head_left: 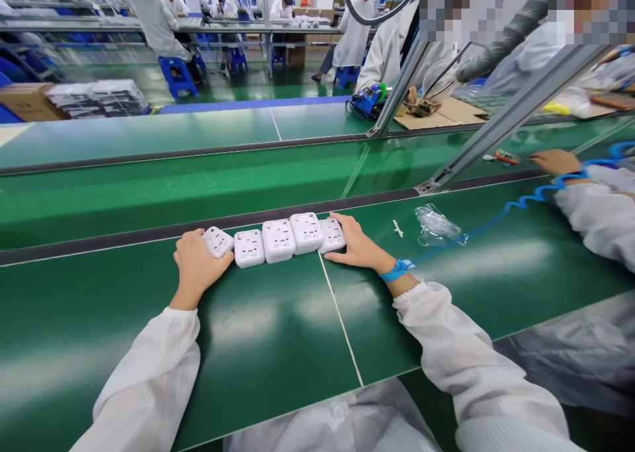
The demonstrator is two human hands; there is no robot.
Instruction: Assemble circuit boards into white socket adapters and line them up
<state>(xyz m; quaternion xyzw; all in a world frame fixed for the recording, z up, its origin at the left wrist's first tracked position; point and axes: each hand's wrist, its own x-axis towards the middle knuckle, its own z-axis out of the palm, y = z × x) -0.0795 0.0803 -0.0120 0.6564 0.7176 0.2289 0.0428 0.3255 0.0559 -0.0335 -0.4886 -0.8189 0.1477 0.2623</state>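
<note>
Several white square socket adapters lie in a row along the back of the green bench (238, 372). My left hand (196, 260) grips the leftmost socket adapter (218, 241), which sits tilted against its neighbour. At the other end, my right hand (358, 243) has its thumb and fingers around the rightmost socket adapter (332, 235). Between the hands stand a socket adapter (249, 248), another socket adapter (278, 240) and a third socket adapter (306, 232), their slotted faces showing. A blue wrist strap (397, 271) with a coiled cord circles my right wrist.
Right of my right hand lie a small white piece (397, 228) and a crumpled clear plastic bag (436, 226). A co-worker's hand (558, 162) rests farther right, near an orange object (507, 157). A dark rail (149, 233) and metal posts (496, 134) border the back.
</note>
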